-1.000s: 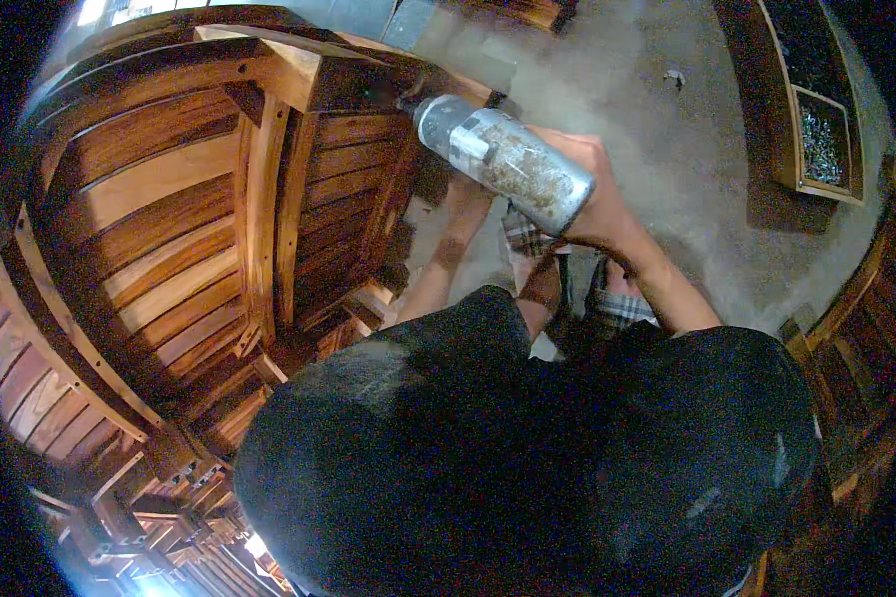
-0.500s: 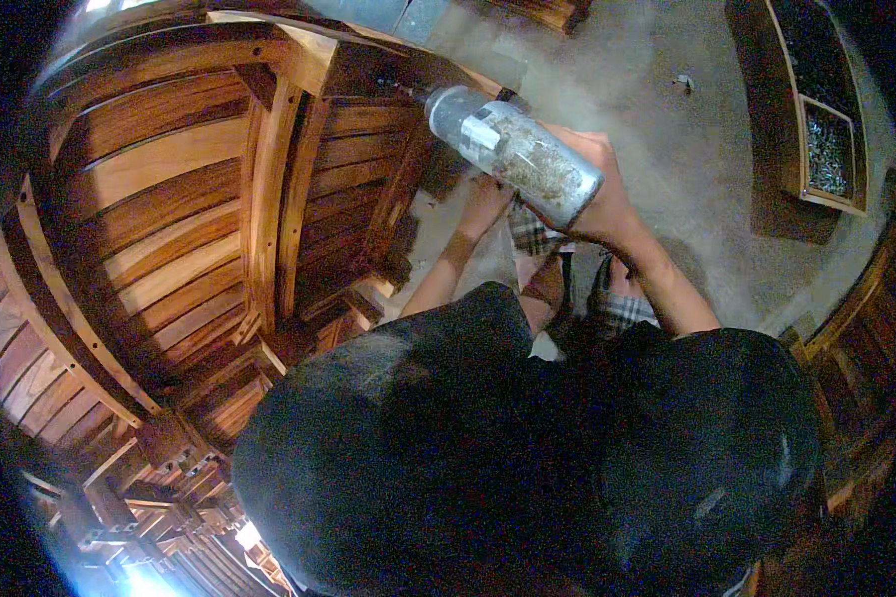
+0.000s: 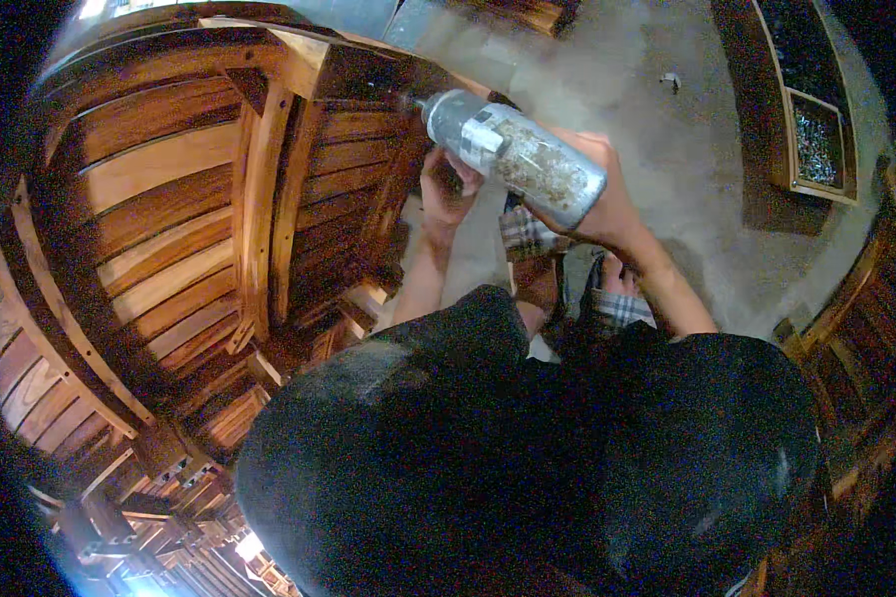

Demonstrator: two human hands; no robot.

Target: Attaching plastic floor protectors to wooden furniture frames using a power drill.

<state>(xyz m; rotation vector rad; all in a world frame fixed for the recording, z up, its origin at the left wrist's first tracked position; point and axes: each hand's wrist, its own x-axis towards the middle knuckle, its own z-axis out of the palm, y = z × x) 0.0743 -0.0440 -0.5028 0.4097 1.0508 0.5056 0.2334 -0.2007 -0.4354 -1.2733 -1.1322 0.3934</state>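
My right hand (image 3: 602, 194) is wrapped round the handle of a power driver (image 3: 538, 164) with a scuffed grey cylindrical body. The driver lies slantwise, its nose pointing left at the dark inner face of a wooden frame (image 3: 304, 58). Its thin tip is close to that wood; I cannot tell if they touch. Below the nose is my left hand (image 3: 450, 189), its fingers curled and partly hidden behind the driver. Whatever they may hold is too small or covered to make out.
Slatted wooden panels (image 3: 169, 189) stand at the left, with more woodwork at the lower left. On the right, an open wooden box (image 3: 821, 149) holds many small metallic pieces. A small pale scrap (image 3: 671, 80) lies on the grey floor (image 3: 627, 60).
My left hand has moved left and slightly up, from beneath the driver's middle to beside its nose. The driver has shifted only a little, and my right hand keeps its grip.
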